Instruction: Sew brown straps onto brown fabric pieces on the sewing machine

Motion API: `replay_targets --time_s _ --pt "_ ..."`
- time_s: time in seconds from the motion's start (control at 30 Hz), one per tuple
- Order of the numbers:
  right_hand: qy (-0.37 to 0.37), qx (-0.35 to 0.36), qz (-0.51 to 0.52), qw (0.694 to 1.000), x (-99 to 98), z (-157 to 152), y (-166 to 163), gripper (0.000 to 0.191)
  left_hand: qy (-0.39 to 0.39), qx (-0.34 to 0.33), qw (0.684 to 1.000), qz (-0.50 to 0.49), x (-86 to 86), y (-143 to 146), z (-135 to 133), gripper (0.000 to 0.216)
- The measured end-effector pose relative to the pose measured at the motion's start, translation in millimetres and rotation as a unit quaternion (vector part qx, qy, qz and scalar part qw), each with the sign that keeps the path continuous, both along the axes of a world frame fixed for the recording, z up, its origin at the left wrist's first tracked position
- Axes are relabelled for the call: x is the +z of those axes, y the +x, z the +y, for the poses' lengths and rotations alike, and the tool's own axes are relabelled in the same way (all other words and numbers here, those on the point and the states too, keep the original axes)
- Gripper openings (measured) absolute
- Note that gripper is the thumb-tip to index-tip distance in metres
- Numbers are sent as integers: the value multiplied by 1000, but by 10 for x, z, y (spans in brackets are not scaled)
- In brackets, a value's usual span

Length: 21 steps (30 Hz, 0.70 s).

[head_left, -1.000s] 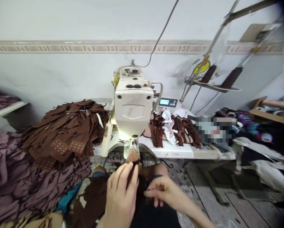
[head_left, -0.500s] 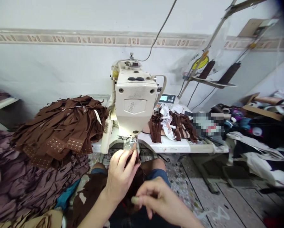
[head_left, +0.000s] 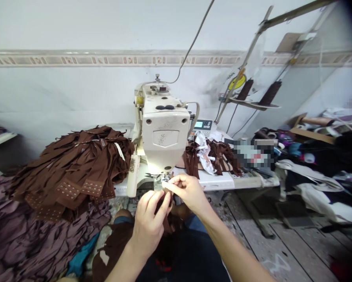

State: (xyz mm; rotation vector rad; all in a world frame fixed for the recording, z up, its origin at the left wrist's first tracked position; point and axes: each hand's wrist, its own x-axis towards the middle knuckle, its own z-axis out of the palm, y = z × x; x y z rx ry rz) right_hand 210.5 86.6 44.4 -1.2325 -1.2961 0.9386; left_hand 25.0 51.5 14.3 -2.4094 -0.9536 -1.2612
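Brown cloth (head_left: 170,225) hangs from the person's left hand (head_left: 151,211), its upper end bunched just in front of the sewing machine (head_left: 166,135) and its lower folds dropping over the lap. That hand is curled, thumb and fingers closed on the cloth. Beside it, the right hand (head_left: 187,191) reaches in with thumb and forefinger pinched together, seemingly on a pale piece (head_left: 166,184) too small to identify. Both sets of fingertips are close together near the lit needle area; whether any cloth lies under the foot is hidden.

Judging from this, lining up is the step in hand. It would go best with the left hand as a steady anchor, keeping the cloth edge flat and unpuckered, while the right makes the small adjustments. The hanging folds could drag the edge askew, so a little slack above the lap should help. Fingertips are best kept beside the needle's path, never beneath it. The brown pile (head_left: 84,164) on the left should stay out of the elbow's way.
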Motion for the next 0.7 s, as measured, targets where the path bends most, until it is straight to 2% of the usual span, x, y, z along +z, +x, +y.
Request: replay_targets --time_s 0.13,0.33,0.6,0.7 --pt "-39 -39 101 993 -206 -167 -49 44 2 -25 1000 6 45 -38 50 54" --pt "-83 14 152 985 -549 -579 -145 53 -4 -37 998 41 109 -12 109 56" --pt "-54 1 137 989 -479 -682 -138 54 21 45 999 -8 -94 165 -34 60" --pt "-41 -16 133 990 -501 -709 -179 53 19 59 998 -12 -109 206 -73 58"
